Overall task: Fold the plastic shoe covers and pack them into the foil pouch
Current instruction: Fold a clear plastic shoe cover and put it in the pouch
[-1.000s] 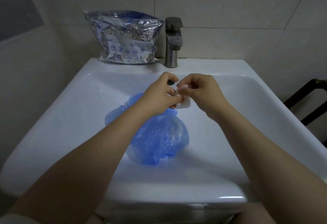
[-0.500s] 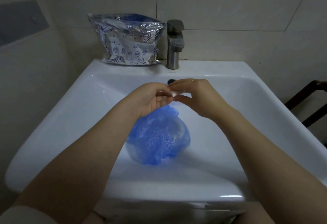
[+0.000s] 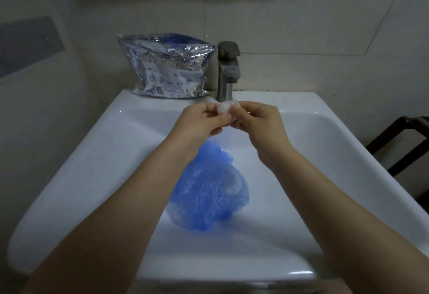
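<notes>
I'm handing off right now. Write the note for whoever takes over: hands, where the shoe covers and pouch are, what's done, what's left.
Left hand and right hand: both pinch one small, pale wad of plastic, held over the sink near the tap.
Blue shoe covers: a loose, unfolded heap in the basin, under the forearms.
Foil pouch: stands on the back ledge left of the tap, mouth open, blue plastic showing inside.
Done: some blue plastic is already in the pouch.
Left: pack the wad if it is a folded cover, fold the heap, pack that too.
</notes>
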Available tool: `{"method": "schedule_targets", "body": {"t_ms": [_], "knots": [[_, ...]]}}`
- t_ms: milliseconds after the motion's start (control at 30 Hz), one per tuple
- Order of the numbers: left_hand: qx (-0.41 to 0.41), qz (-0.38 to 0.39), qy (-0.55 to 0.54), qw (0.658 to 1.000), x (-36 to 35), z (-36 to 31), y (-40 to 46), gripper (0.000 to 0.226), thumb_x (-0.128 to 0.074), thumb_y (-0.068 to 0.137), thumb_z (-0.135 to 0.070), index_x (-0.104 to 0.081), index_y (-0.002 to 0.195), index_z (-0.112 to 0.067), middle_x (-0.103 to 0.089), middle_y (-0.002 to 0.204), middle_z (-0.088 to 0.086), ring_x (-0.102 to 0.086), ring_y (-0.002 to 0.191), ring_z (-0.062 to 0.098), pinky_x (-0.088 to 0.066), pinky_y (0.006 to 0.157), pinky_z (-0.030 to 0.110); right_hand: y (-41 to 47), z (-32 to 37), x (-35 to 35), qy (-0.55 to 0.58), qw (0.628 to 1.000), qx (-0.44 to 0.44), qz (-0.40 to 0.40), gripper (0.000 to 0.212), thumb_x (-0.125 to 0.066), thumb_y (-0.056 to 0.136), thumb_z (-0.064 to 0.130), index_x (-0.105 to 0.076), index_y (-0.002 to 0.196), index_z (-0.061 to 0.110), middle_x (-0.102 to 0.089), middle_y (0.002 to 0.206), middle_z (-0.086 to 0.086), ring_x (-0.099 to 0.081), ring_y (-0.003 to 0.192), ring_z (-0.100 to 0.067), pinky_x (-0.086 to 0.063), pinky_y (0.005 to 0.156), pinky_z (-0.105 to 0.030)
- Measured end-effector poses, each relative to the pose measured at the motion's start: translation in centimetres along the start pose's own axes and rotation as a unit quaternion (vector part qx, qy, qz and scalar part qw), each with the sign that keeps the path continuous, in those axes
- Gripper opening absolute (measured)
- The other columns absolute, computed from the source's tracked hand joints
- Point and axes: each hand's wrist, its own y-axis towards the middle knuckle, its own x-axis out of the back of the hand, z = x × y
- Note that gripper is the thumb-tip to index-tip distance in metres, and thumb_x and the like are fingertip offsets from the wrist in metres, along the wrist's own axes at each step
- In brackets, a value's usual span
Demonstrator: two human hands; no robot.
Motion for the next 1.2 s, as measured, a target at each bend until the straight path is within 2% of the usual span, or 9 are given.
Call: {"method": "schedule_targets", "body": {"t_ms": [167, 267, 433, 533, 600, 700, 1000, 1100, 1200], "knots": [[-0.043, -0.034, -0.009, 0.998, 1.5, -2.4, 2.2, 0.014, -0.068, 0.079, -0.004, -0.060, 0.080, -0.015, -0.066, 0.084, 0.003, -0.061, 0.083, 0.014, -0.048, 0.080, 0.023, 2.7, 2.5, -0.4, 0.011, 0.998, -0.053, 0.025, 0.012, -0.057, 0.090, 0.014, -0.069, 0.092, 0.018, -0.067, 0.080, 0.002, -0.060, 0.075, -0.006, -0.047, 0.067, -0.016], [-0.016, 0.066, -0.080, 0.994, 3.9, -3.9, 3.9, 0.015, -0.059, 0.082, 0.001, -0.058, 0.084, -0.013, -0.066, 0.079, 0.000, -0.063, 0.076, 0.010, -0.052, 0.074, 0.020, 4.7, 3.9, -0.8, 0.070, 0.987, -0.091, 0.117, 0.008, -0.057, 0.089, 0.013, -0.064, 0.087, 0.015, -0.059, 0.079, -0.004, -0.051, 0.077, -0.015, -0.042, 0.070, -0.023], [0.009, 0.039, -0.130, 0.991, 7.3, -6.0, 7.1, 0.009, -0.054, 0.088, -0.013, -0.062, 0.084, -0.014, -0.068, 0.066, -0.003, -0.064, 0.061, 0.006, -0.052, 0.063, 0.021, 9.2, 5.7, -4.2, 0.075, 0.987, -0.064, 0.130, 0.014, -0.055, 0.088, -0.001, -0.055, 0.079, 0.009, -0.052, 0.068, -0.006, -0.046, 0.047, -0.007, -0.040, 0.043, -0.016], [-0.062, -0.136, 0.076, 0.986, 9.7, -6.5, 10.4, 0.006, -0.058, 0.090, -0.011, -0.062, 0.086, -0.013, -0.066, 0.074, 0.002, -0.060, 0.058, 0.005, -0.045, 0.062, 0.024, 13.4, 6.3, -6.4, -0.021, 0.999, -0.025, 0.040, 0.020, -0.060, 0.084, -0.003, -0.053, 0.073, 0.012, -0.050, 0.062, -0.002, -0.042, 0.046, -0.007, -0.036, 0.042, -0.015], [-0.141, -0.214, 0.292, 0.922, 11.2, -6.4, 11.6, 0.017, -0.059, 0.086, -0.007, -0.062, 0.102, -0.010, -0.061, 0.098, 0.008, -0.060, 0.080, 0.018, -0.043, 0.071, 0.027, 15.5, 7.0, -7.4, -0.037, 0.999, 0.008, -0.003, 0.022, -0.062, 0.082, -0.004, -0.052, 0.070, 0.011, -0.049, 0.060, -0.002, -0.043, 0.047, -0.008, -0.037, 0.043, -0.015], [-0.232, -0.182, 0.460, 0.837, 13.3, -6.1, 13.2, 0.025, -0.061, 0.084, -0.008, -0.062, 0.109, -0.009, -0.054, 0.115, 0.013, -0.054, 0.102, 0.029, -0.040, 0.085, 0.032, 18.6, 7.0, -9.2, -0.073, 0.995, 0.070, -0.027, 0.016, -0.063, 0.083, -0.001, -0.056, 0.075, 0.011, -0.056, 0.065, -0.002, -0.053, 0.056, -0.012, -0.047, 0.054, -0.020], [-0.287, -0.149, 0.444, 0.836, 13.7, -4.8, 15.4, 0.011, -0.058, 0.088, -0.009, -0.064, 0.096, -0.007, -0.056, 0.098, 0.009, -0.052, 0.085, 0.020, -0.037, 0.076, 0.026, 22.4, 6.6, -10.0, -0.550, 0.786, 0.254, 0.118, 0.016, -0.060, 0.087, 0.013, -0.071, 0.099, 0.011, -0.069, 0.096, -0.005, -0.062, 0.088, -0.020, -0.047, 0.082, -0.027], [-0.279, -0.159, 0.435, 0.841, 13.3, -4.4, 15.9, 0.012, -0.055, 0.090, -0.010, -0.065, 0.094, -0.006, -0.047, 0.096, 0.003, -0.047, 0.083, 0.015, -0.031, 0.073, 0.020, 22.7, 6.1, -10.3, -0.621, 0.731, 0.204, 0.196, 0.023, -0.053, 0.090, 0.011, -0.071, 0.103, 0.012, -0.066, 0.091, -0.004, -0.058, 0.081, -0.019, -0.041, 0.065, -0.018], [-0.252, -0.165, 0.419, 0.857, 12.8, -4.0, 16.2, 0.009, -0.055, 0.090, -0.013, -0.064, 0.090, -0.010, -0.054, 0.097, 0.002, -0.053, 0.087, 0.017, -0.037, 0.076, 0.024, 23.5, 5.2, -10.8, -0.636, 0.729, 0.095, 0.233, 0.025, -0.048, 0.092, 0.014, -0.067, 0.105, 0.005, -0.058, 0.082, -0.005, -0.046, 0.060, -0.012, -0.032, 0.051, -0.017]]}}
